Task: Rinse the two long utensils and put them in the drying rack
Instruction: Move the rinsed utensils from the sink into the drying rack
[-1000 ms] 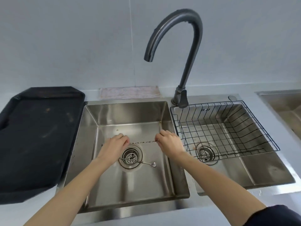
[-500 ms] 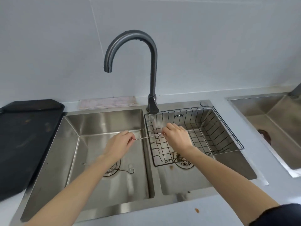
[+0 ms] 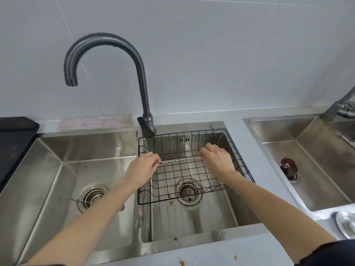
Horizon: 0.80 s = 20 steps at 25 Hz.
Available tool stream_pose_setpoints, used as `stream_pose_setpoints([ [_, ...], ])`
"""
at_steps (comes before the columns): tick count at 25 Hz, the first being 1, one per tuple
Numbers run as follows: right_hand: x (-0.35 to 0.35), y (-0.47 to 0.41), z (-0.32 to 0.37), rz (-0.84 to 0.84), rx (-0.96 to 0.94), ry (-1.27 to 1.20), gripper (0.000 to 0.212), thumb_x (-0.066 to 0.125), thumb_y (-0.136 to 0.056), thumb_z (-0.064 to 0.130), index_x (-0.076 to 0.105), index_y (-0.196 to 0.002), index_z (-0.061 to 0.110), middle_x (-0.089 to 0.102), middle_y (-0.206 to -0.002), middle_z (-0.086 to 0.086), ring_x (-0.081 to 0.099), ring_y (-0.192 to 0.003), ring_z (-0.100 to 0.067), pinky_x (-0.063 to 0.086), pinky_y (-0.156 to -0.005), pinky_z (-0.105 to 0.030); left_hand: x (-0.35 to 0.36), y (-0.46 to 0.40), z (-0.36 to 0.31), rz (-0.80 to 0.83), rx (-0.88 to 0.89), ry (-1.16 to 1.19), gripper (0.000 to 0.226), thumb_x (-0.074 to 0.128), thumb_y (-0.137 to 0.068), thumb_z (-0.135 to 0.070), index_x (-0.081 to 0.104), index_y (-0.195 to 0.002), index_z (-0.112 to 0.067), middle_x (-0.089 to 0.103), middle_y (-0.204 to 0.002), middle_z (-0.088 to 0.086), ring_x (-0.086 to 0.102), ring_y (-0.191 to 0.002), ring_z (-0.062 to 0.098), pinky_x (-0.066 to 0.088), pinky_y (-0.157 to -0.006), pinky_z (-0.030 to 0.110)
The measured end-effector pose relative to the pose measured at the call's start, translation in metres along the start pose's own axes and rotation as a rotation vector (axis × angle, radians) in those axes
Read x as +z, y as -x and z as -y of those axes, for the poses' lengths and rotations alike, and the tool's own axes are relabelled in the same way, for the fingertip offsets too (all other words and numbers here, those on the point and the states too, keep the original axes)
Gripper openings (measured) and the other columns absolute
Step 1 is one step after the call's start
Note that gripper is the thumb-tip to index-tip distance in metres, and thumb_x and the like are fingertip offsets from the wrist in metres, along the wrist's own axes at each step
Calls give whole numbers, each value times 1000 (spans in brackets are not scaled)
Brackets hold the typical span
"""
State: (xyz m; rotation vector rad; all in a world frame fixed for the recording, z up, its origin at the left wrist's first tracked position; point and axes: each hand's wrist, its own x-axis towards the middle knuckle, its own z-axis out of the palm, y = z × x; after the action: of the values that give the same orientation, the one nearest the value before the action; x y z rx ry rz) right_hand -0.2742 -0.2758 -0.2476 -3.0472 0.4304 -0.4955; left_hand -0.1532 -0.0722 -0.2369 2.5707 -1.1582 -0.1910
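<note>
left hand (image 3: pixel 141 167) fingers pinch twisted utensil (image 3: pixel 179 159) end | right hand (image 3: pixel 217 160) fingers pinch other end | over drying rack (image 3: pixel 243 164)

My rack (image 3: pixel 241 156) is black wire in a square grid. The utensil (image 3: pixel 180 160) I'm holding is silver with a twisted pattern. Steel-grey sink (image 3: pixel 57 150), dark grey tap (image 3: pixel 142 73), pale pink cloth (image 3: pixel 96 121), black tray (image 3: pixel 13 135), pale blue-grey wall (image 3: pixel 211 54), rusty-brown drain (image 3: pixel 187 191).

Filling the upper frame: pale tiled wall (image 3: pixel 192 45); below, grey countertop (image 3: pixel 236 120), dark tray (image 3: pixel 11 139) lying far left.
</note>
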Motion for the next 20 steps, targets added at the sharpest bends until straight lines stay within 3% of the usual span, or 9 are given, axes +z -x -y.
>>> stream_pose_setpoints([
  [6, 32, -13, -35, 68, 60, -79, 15, 79, -66, 4, 66, -68, 9, 66, -67, -6, 65, -60, -27, 53, -50, -34, 24, -35, -14, 96, -31, -25, 27, 42, -94, -18, 57, -117, -16, 60, -116, 0, 58, -106, 17, 48, -85, 28],
  [16, 93, -20, -60, 235, 136, -144, 19, 79, -61, -2, 65, -64, 9, 68, -63, -6, 66, -61, -28, 54, -51, -34, 70, -77, -5, 318, -77, -55, 31, 39, -94, -11, 55, -121, -14, 57, -121, 3, 58, -109, 22, 48, -88, 32],
  [20, 105, -19, -59, 326, 178, -224, 4, 66, -77, -1, 67, -77, 3, 71, -80, -13, 66, -79, -33, 53, -66, -40, 84, -81, 1, 376, -107, -62, 31, 38, -94, -12, 53, -121, -14, 56, -122, 2, 56, -111, 20, 48, -88, 31],
])
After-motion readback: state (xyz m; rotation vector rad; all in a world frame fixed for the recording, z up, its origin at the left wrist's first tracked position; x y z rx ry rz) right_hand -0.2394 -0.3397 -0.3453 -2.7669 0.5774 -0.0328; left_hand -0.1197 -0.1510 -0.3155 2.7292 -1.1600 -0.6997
